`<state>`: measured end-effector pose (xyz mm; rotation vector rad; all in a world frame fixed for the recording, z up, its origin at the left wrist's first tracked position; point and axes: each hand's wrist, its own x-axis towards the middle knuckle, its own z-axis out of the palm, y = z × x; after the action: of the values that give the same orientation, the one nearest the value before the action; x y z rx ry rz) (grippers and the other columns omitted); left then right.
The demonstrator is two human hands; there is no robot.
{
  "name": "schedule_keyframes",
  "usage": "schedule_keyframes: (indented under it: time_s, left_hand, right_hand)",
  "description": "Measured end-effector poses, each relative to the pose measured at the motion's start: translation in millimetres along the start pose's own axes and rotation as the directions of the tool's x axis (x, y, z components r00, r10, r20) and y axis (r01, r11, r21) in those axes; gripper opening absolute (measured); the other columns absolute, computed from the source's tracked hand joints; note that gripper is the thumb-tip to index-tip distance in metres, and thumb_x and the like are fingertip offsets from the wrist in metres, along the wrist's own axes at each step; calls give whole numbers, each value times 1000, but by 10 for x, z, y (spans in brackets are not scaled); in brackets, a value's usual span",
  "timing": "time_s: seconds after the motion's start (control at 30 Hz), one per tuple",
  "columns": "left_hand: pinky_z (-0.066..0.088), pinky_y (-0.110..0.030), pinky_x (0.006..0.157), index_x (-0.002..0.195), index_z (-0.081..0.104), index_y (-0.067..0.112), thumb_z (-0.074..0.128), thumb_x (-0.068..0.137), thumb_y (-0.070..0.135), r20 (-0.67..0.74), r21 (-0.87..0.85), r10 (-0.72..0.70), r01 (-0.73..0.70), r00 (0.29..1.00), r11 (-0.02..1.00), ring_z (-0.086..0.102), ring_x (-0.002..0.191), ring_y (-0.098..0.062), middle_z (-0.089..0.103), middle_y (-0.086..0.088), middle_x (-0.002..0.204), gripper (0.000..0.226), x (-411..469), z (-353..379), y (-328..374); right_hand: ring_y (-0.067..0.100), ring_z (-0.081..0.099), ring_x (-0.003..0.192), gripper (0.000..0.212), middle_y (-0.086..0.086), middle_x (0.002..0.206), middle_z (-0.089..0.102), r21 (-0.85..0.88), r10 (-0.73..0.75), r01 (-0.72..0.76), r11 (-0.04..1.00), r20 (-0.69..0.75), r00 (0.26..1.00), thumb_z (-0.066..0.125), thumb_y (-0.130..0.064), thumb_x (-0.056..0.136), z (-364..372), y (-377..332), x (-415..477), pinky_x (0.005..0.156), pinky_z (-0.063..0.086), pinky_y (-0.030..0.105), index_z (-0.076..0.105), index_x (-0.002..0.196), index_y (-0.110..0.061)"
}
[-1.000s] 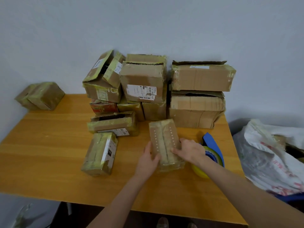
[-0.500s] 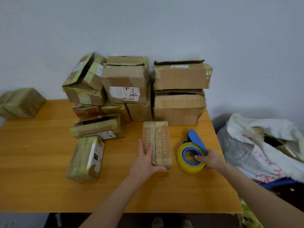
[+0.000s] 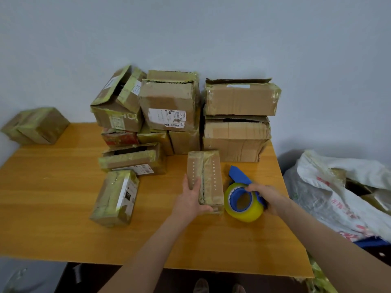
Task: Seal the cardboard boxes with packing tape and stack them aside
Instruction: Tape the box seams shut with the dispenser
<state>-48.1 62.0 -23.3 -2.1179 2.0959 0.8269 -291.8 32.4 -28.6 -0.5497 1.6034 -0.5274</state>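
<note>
I am noting the left hand lying flat, fingers straight, steadying the small box on the surface. The right hand is gripping the tape dispenser, just right of the box. The box's long axis is running away from me, towards the stacked boxes.

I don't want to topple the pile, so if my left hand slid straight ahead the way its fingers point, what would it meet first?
Your left hand rests on the small box. Sliding on along it, it would probably first reach the low box in the stack behind, though depth is unclear.
</note>
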Motion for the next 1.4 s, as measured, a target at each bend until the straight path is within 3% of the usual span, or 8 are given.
schedule_keyframes:
  time_s: [0.27,0.4,0.5,0.63,0.77,1.07,1.23,1.4]
  left_hand:
    - [34,-40,112,154,3,25,72,76,52,-15,-4,25,-25,1000,1000,27,141,-33,-19,-11,158,107,15,-58,-25]
    - [21,-45,117,154,-4,25,63,74,67,-57,150,70,-60,996,987,8,146,-33,-22,-12,157,113,0,-185,28]
    - [35,-45,111,154,13,23,48,86,65,-245,-252,34,-98,969,963,29,141,-25,13,-8,160,87,-58,-314,160]
    - [55,-34,88,131,50,10,42,90,63,136,-898,-79,157,988,412,63,107,-20,64,-7,120,68,-139,-481,288]
    - [54,-24,68,100,66,10,57,94,35,139,-952,-79,155,987,263,67,75,-8,72,2,80,27,-202,-470,240]
    - [43,-20,55,84,64,10,57,95,14,17,-874,-214,119,977,471,52,65,-11,60,-2,73,13,-307,-444,117]
    - [45,-17,56,87,66,7,62,92,18,-34,-840,-256,111,966,530,54,68,-9,60,0,73,13,-421,-479,-72]
    - [45,-22,61,84,64,8,63,92,21,-23,-854,-357,168,934,493,53,72,-12,57,-1,75,15,-493,-497,-419]
  right_hand:
    - [22,64,84,73,11,103,66,-341,-331,335,878,72,941,74,-21,40,-256,-404,-470,67,50,30,52,109,-19]
    - [19,67,90,66,3,102,65,-468,-439,487,737,216,872,77,-23,47,-359,-620,-758,72,52,28,56,110,-26]
    - [7,66,83,57,-1,100,65,-503,-491,571,649,295,819,78,-15,57,-358,-674,-936,67,48,17,58,109,-28]
    - [0,64,81,61,-2,103,64,-556,-486,626,546,399,778,78,-18,57,-283,-700,-1056,64,48,14,56,113,-29]
    - [-5,61,79,63,-7,104,60,-632,-456,651,421,473,754,82,-10,67,-169,-702,-1074,58,45,12,52,119,-29]
    - [6,57,98,70,-19,109,55,-696,-450,697,175,573,685,84,-29,70,27,-626,-1030,78,50,21,41,125,-40]
    - [-8,58,76,64,-18,100,57,-692,-431,701,175,586,686,79,-22,74,-45,-614,-990,60,44,10,44,124,-39]
    - [2,61,86,59,-12,104,59,-714,-407,670,204,561,721,79,-18,74,-331,-584,-942,70,51,18,43,111,-46]
